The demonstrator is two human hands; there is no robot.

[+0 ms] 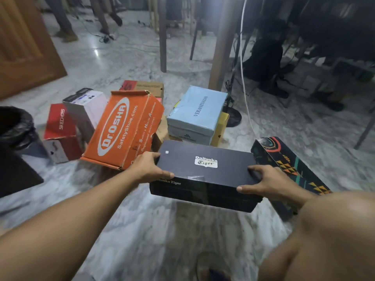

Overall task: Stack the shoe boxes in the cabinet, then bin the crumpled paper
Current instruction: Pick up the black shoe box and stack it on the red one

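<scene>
A black Onitsuka Tiger shoe box (205, 171) is held above the marble floor between both hands. My left hand (151, 167) grips its left end, thumb on the lid. My right hand (269, 182) grips its right end the same way. Behind it an orange Dr.Osha box (123, 128) leans tilted. Further left are a red Skechers box (58, 128) and a white box (87, 107). A pale blue Veranevada box (199, 110) sits on a white box, beside a yellow one (221, 126). A black patterned box (288, 165) lies at the right.
A bin lined with a black bag (14, 126) stands at the left edge. A wooden door (24, 43) is at the upper left. Table legs (223, 41), cables and a white cord (243, 57) cross the floor behind. People's legs stand far back. A brown box (150, 87) lies behind the orange one.
</scene>
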